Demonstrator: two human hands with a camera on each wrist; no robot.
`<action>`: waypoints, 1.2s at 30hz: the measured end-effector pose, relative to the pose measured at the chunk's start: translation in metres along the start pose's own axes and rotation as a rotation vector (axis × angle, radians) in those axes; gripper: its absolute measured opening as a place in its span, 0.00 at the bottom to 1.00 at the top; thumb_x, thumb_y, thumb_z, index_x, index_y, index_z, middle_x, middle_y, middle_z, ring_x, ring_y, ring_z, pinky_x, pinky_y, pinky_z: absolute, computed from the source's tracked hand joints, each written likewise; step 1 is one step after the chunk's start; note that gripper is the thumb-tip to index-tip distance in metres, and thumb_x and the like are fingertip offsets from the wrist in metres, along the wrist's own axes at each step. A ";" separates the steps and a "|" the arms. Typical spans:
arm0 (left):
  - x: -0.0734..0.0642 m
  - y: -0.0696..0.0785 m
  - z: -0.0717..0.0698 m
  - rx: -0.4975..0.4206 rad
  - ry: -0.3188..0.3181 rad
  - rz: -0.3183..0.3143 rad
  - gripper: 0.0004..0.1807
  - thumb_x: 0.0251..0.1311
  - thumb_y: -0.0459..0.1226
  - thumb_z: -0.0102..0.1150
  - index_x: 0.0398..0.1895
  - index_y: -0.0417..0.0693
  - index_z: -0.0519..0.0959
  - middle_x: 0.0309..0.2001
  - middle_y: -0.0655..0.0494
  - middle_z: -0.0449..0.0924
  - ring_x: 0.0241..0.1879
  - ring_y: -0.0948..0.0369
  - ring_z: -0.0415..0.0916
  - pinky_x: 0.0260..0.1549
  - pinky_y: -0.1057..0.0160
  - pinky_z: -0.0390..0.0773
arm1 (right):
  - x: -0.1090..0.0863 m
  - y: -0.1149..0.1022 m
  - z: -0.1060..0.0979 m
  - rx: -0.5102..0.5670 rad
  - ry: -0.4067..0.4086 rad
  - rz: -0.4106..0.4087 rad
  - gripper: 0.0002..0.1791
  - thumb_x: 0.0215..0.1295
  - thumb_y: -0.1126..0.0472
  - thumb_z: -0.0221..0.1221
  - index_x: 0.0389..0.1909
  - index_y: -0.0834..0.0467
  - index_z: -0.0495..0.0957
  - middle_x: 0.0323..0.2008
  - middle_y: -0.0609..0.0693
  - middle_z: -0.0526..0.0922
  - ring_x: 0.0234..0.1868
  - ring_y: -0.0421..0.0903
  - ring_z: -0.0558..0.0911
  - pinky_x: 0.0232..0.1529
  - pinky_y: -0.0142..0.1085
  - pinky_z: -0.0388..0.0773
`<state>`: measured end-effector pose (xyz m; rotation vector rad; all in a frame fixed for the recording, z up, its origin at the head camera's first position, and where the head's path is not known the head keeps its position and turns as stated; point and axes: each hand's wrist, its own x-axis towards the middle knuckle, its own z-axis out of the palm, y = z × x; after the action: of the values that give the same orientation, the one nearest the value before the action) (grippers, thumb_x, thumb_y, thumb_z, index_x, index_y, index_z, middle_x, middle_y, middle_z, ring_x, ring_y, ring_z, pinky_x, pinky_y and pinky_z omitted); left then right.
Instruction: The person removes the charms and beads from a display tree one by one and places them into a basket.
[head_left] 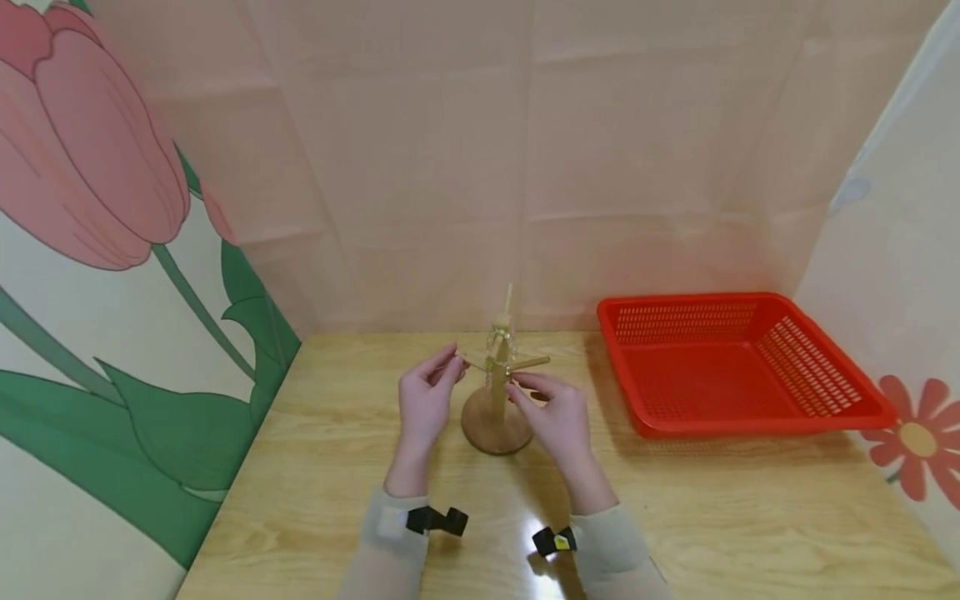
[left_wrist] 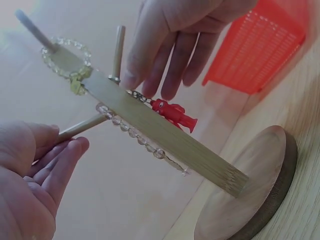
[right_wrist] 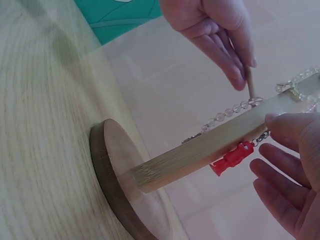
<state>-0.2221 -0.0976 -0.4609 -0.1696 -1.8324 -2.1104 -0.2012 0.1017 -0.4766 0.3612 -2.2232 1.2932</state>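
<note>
A wooden jewelry stand (head_left: 498,400) has a flat post, side pegs and a round base (left_wrist: 270,170). On the left, my left hand (head_left: 426,396) pinches a thin side peg (left_wrist: 82,126) between thumb and fingers. A clear bead bracelet (left_wrist: 131,131) hangs from that peg. My right hand (head_left: 553,410) is at the right peg (left_wrist: 119,52), its thumb against the post (right_wrist: 210,145) and its other fingers loosely extended. Beside those fingers a red figure keychain (left_wrist: 175,114) hangs by its chain. Higher up, a pale bead bracelet (left_wrist: 66,42) with a yellowish charm encircles the top peg.
A red plastic basket (head_left: 750,425) with perforated walls stands on the wood-grain table (head_left: 330,500), right of the stand. Behind hangs a pinkish cloth backdrop (head_left: 420,167). A flower-printed panel (head_left: 112,167) rises at the left.
</note>
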 end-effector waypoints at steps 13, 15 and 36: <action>-0.002 -0.004 0.003 -0.055 0.057 0.010 0.13 0.71 0.25 0.66 0.54 0.22 0.83 0.46 0.26 0.86 0.39 0.52 0.91 0.43 0.62 0.93 | -0.002 0.007 0.005 0.177 -0.022 0.137 0.14 0.63 0.63 0.78 0.47 0.63 0.91 0.43 0.56 0.92 0.43 0.55 0.92 0.43 0.51 0.94; -0.002 -0.004 0.004 -0.067 0.063 0.007 0.13 0.71 0.25 0.66 0.54 0.22 0.83 0.46 0.24 0.85 0.38 0.53 0.91 0.43 0.62 0.93 | -0.001 0.007 0.005 0.205 -0.035 0.173 0.14 0.63 0.61 0.78 0.48 0.61 0.91 0.44 0.54 0.92 0.43 0.54 0.92 0.44 0.49 0.94; -0.002 -0.005 0.006 -0.073 0.070 0.009 0.13 0.72 0.25 0.65 0.54 0.22 0.83 0.45 0.28 0.87 0.36 0.59 0.91 0.43 0.60 0.93 | -0.004 0.007 0.020 0.377 0.028 0.369 0.14 0.64 0.60 0.78 0.46 0.62 0.90 0.44 0.57 0.91 0.41 0.63 0.89 0.38 0.33 0.93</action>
<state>-0.2230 -0.0911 -0.4648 -0.1197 -1.7128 -2.1505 -0.2077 0.0873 -0.4915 0.0643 -2.0792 1.9088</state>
